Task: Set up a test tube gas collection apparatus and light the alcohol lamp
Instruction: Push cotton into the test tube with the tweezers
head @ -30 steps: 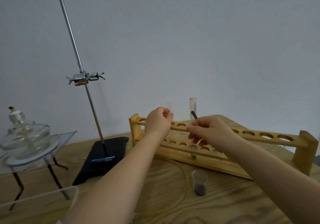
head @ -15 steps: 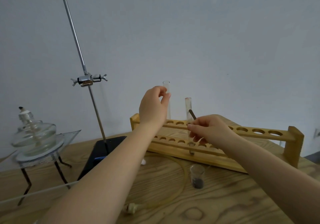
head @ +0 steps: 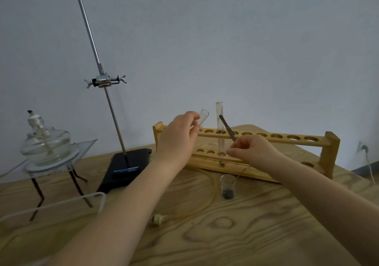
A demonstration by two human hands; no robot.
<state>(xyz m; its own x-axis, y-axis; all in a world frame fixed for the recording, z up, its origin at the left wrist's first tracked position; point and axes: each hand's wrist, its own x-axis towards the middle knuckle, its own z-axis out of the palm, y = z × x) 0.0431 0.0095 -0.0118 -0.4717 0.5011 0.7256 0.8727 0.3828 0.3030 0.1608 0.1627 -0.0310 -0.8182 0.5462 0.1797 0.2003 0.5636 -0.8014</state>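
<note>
A small clear beaker stands on the wooden desk just in front of the rack, with a little dark powder in its bottom. Two glass test tubes are in view: one test tube stands upright in the wooden rack, passing through both rows of round holes, apparently empty; the other, a tilted tube, is lifted clear of the rack, mouth up and to the right, and the left hand grips its lower part with curled fingers. The right hand pinches the lower end of a thin dark metal spatula — its upper end slants up toward the upright tube's wall. At the left, one glass alcohol lamp with liquid inside and a bare dark wick sits on a clear sheet over a thin-legged tripod. One retort stand rises from a flat black base, a metal clamp fixed on its rod. A yellowish rubber hose curves across the grainy desk — it ends in a pale stopper. The rim of a clear trough shows at the near left.
</note>
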